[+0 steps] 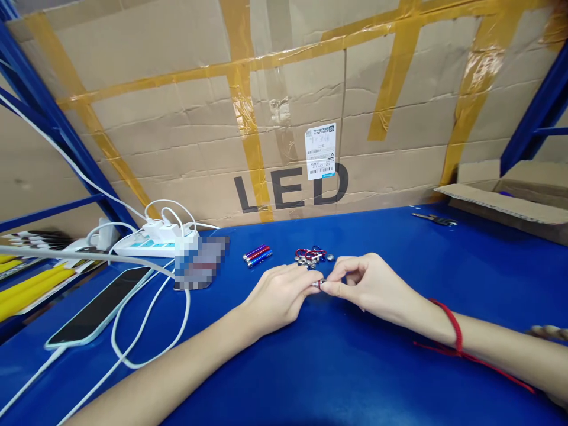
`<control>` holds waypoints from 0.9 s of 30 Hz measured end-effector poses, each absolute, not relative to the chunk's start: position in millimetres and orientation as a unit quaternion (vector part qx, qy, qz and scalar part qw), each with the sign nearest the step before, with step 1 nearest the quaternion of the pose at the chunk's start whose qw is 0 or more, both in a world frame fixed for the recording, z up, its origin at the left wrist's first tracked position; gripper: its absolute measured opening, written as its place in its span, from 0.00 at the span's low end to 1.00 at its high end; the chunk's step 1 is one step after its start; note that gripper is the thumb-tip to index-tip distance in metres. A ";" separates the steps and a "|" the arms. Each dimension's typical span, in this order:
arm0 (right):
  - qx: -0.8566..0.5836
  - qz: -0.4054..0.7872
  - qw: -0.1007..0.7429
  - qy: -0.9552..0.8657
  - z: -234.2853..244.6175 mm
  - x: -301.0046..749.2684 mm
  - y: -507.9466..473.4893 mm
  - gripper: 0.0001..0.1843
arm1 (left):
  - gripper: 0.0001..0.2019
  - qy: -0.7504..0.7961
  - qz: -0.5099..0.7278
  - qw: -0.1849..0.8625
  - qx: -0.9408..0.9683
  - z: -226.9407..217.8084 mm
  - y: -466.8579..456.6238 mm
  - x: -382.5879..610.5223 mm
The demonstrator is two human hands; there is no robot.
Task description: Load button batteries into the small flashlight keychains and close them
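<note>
My left hand (277, 293) and my right hand (368, 284) meet over the blue table (337, 367), fingertips pinched together on a small red and silver cylindrical part (318, 284). Both hands rest low on the surface. Just behind them lies a little heap of small silver button-like pieces and red and blue rings (312, 256). Left of that heap lie three slim coloured tubes (258, 255), side by side. A red string bracelet (453, 326) circles my right wrist.
A phone (95, 310) lies at the left with white cables (146, 331) looping to a power strip (148, 239). A taped cardboard wall marked LED (290, 189) stands behind. An open cardboard box (506, 204) and scissors (435, 219) sit at the right rear.
</note>
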State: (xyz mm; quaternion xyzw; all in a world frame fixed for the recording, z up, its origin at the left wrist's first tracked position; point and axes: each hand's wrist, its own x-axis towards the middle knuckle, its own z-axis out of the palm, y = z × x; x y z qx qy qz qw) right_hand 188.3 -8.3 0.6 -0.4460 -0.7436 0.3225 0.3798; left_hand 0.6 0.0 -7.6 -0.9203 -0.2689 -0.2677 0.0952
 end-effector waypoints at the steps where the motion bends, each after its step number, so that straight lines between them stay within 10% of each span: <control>1: -0.451 0.355 0.365 -0.733 0.7 188.2 -7.9 0.16 | 0.11 -0.269 -0.267 0.104 -0.920 -7.7 0.3 0.6; 16: -0.479 0.421 0.333 -0.695 1.7 187.7 0.2 0.17 | 0.14 -0.323 -0.236 0.146 -0.905 -8.5 1.4 2.4; 27: -0.390 0.011 0.453 -0.801 3.3 195.1 -5.4 0.12 | 0.12 -0.349 -0.315 0.134 -0.873 -5.8 -1.9 3.7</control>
